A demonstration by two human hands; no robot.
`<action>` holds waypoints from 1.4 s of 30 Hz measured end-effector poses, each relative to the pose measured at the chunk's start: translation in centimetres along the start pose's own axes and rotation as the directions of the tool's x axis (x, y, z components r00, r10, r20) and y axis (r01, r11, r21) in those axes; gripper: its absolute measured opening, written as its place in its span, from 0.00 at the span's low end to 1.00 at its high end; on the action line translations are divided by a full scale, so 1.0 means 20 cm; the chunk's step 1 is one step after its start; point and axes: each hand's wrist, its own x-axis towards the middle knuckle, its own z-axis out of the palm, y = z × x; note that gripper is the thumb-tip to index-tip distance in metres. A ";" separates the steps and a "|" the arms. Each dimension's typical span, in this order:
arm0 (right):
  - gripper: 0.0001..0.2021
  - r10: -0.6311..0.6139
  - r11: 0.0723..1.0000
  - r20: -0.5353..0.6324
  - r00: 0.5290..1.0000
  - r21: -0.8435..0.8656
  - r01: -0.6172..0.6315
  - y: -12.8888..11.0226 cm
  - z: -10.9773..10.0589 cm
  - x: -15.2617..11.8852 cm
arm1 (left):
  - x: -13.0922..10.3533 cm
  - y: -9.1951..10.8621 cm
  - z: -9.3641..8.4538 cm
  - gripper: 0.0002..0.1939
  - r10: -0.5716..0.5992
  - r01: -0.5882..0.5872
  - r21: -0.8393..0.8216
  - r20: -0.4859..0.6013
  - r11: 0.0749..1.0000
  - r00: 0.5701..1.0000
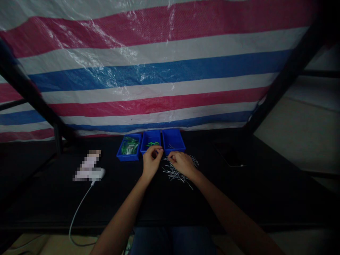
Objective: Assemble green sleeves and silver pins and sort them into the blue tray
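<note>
Three blue bins stand side by side at the back of the black table. The left bin [118,154] holds green and clear pieces, the middle bin [151,135] small green parts, and the right bin [174,139] a few thin pins. Just in front of the middle bin, my left hand [152,161] is closed, thumb and index finger pinched together; what they hold is too small to name. My right hand [182,163] has its fingers bent together over a loose pile of thin metal pins [176,174]; its fingertips' content cannot be made out.
A white cable [77,209] runs from a white object [98,174] beside a pixelated item at the left over the front edge. A dark phone-like object [230,155] lies at the right. Behind the black table [111,209] hangs a striped plastic sheet [159,78].
</note>
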 end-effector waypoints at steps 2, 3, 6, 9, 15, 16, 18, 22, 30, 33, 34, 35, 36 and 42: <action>0.08 -0.012 0.998 0.006 1.000 0.054 0.011 0.01 0.00 0.00 | 0.00 0.00 0.00 0.11 0.003 -0.003 0.001 -0.003 1.000 1.000; 0.08 -0.015 0.995 0.013 1.000 0.095 0.014 0.02 0.01 0.01 | 0.00 0.00 0.00 0.11 0.004 -0.004 0.001 -0.008 1.000 1.000; 0.08 -0.039 0.960 0.030 0.999 0.278 0.029 0.05 0.03 0.03 | 0.00 0.01 -0.01 0.11 0.011 -0.011 0.001 -0.035 1.000 0.999; 0.09 -0.069 0.860 0.012 0.998 0.508 0.053 0.08 0.07 0.06 | 0.00 0.04 -0.02 0.11 0.008 -0.009 -0.009 -0.055 1.000 0.998; 0.12 -0.047 0.555 0.014 0.999 0.832 0.015 0.07 0.07 0.08 | 0.00 0.06 0.00 0.11 -0.022 0.024 -0.157 0.014 0.987 1.000; 0.12 -0.048 0.508 0.048 0.998 0.861 -0.017 0.06 0.06 0.08 | 0.00 0.05 0.00 0.11 -0.023 0.029 -0.176 0.035 0.984 0.999; 0.14 -0.063 0.434 0.100 0.993 0.899 -0.063 0.05 0.05 0.07 | 0.00 0.04 0.01 0.10 -0.026 0.036 -0.200 0.056 0.979 0.998; 0.16 -0.065 0.362 0.143 0.988 0.926 -0.110 0.04 0.06 0.07 | 0.01 0.01 0.01 0.09 -0.049 0.060 -0.227 0.052 0.972 0.997; 0.18 -0.067 0.301 0.167 0.984 0.943 -0.139 0.04 0.05 0.06 | 0.02 0.02 0.01 0.12 -0.120 0.129 -0.350 0.048 0.928 0.992; 0.18 -0.078 0.287 0.171 0.982 0.947 -0.142 0.03 0.06 0.06 | 0.01 0.02 0.01 0.12 -0.123 0.146 -0.367 0.086 0.919 0.989; 0.18 -0.083 0.284 0.170 0.982 0.949 -0.140 0.03 0.07 0.06 | 0.01 0.02 0.02 0.12 -0.121 0.148 -0.370 0.095 0.917 0.988; 0.18 -0.089 0.283 0.168 0.982 0.949 -0.137 0.03 0.07 0.06 | 0.01 0.02 0.02 0.12 -0.120 0.149 -0.372 0.100 0.916 0.988; 0.18 -0.094 0.286 0.165 0.982 0.949 -0.133 0.03 0.08 0.06 | 0.01 0.02 0.02 0.12 -0.121 0.151 -0.373 0.102 0.915 0.987; 0.17 -0.081 0.324 0.147 0.986 0.939 -0.114 0.04 0.08 0.06 | 0.01 0.00 0.02 0.13 -0.127 0.160 -0.384 0.112 0.909 0.986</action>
